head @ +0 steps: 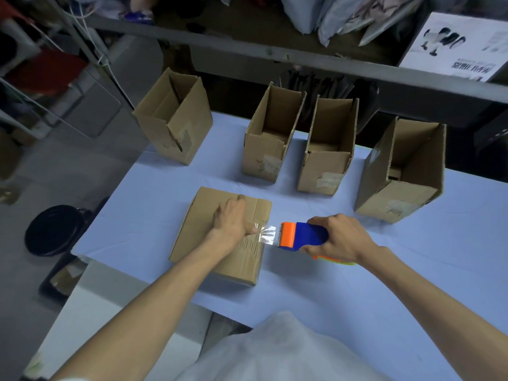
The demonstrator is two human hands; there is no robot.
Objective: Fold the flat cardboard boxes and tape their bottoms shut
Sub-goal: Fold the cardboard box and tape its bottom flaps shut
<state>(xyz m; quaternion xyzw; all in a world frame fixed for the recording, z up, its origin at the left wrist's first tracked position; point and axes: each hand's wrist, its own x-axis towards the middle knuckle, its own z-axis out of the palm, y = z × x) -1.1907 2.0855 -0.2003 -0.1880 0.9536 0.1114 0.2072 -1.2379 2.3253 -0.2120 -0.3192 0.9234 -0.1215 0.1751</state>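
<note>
**A:** Head view. Where's the box (198, 215) sitting?

**B:** It's lying bottom-up on the table (357, 284), left of centre, with its long axis running near-to-far. The left hand (233, 218) is pressing down on it, fingers laid over the top and thumb pinning the tape (268, 233) at the box's right edge.

**A:** And the right hand?

**B:** The right hand (341, 237) is gripping the tape dispenser (302, 236), fingers wrapped round its blue body. The dispenser is hanging just right of the box. The clear strip is stretching left-to-right between the thumb and the orange roller, crossing the box's long axis.

**A:** Next move?

**B:** I'm guessing a pull down the right wall, or a cut. Either way the right hand is doing the travelling and the left is anchoring.

**A:** Any text?

**B:** Small print lines (250, 247) are showing beside the left wrist, too small to read. The four upright boxes (272, 138) along the far side are carrying torn label patches, and the rightmost has an illegible scrawl. The white box (453, 45) far right is showing inverted characters I can't make out.
</note>
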